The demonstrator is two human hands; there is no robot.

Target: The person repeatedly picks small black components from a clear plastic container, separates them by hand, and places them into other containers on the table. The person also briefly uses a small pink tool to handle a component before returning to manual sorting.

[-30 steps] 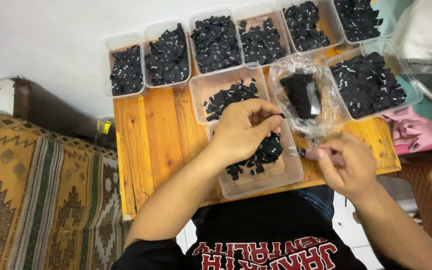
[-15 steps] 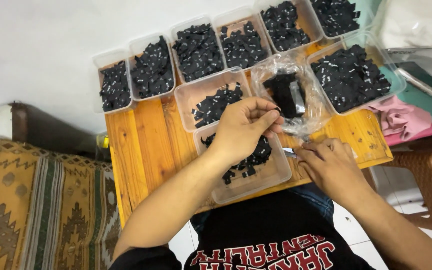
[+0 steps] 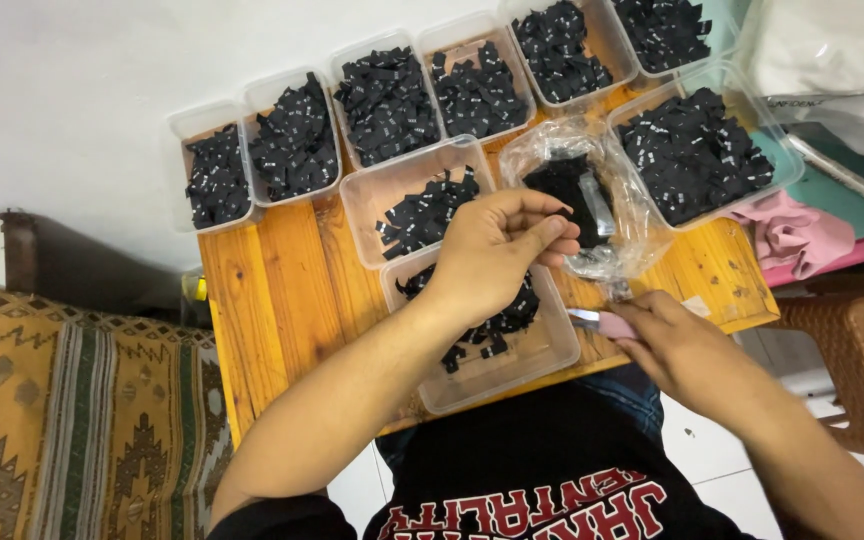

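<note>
Over nearest clear tub (image 3: 542, 362) on small wooden table (image 3: 282, 290): left hand (image 3: 497, 250) hovers, fingertips pinched together, likely on small black label, too small to confirm. Right of tub, right hand (image 3: 677, 340) grasps pink-handled tool (image 3: 600, 322), metal tip toward tub, kept ready. Beyond tub, open plastic bag (image 3: 592, 195) of black labels within reach. Further tubs (image 3: 387, 100) of sorted black labels lined behind.

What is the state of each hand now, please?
Left hand: fingers pinched together over the clear tub of black labels; what it holds cannot be told.
Right hand: closed on a small pink-handled tool.
</note>
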